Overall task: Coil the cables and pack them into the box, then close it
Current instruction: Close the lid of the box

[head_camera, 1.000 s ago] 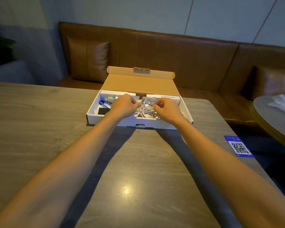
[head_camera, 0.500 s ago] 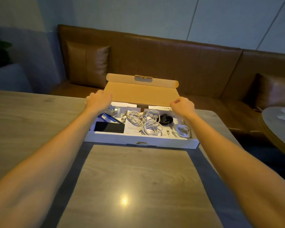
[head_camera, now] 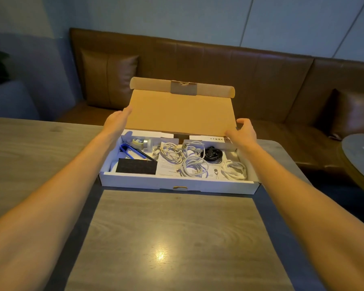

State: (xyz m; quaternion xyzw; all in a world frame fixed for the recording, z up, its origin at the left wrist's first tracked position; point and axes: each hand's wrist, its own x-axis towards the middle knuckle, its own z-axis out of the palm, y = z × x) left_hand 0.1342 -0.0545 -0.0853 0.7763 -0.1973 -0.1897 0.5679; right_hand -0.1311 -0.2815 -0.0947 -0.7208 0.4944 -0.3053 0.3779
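The left hand [head_camera: 118, 120] lies flat with fingers straight against the left edge of the cardboard lid [head_camera: 181, 110]. The right hand [head_camera: 243, 132] is spread and relaxed at the lid's right edge, low down near the hinge, thumb raised. Whether its fingers actually touch the card I cannot tell, and neither hand grips anything. The lid stands open between them, tilted back, its tuck flap [head_camera: 182, 87] curled at the top. Below it the shallow white box [head_camera: 177, 182] sits on the far half of the wooden table [head_camera: 172, 227], its back wall near the table's far edge. The cables are already inside. Three white cables [head_camera: 194, 165] lie in loose coils across the middle and right end of the box, and one black cable [head_camera: 211, 154] is wound tight toward the back wall, all resting on a printed leaflet [head_camera: 166, 168]. The box's left end holds a blue-handled tool [head_camera: 128, 151], a roll of tape [head_camera: 138, 143] and a dark felt pad [head_camera: 137, 165] in the front left corner. No cable shows on the tabletop, so coiling and packing look done. What seems left is swinging the lid forward and down and seating its flap in the slot [head_camera: 180, 187] in the front wall, watching that no coil rides above the rim. A brown leather sofa [head_camera: 219, 66] runs behind the table.
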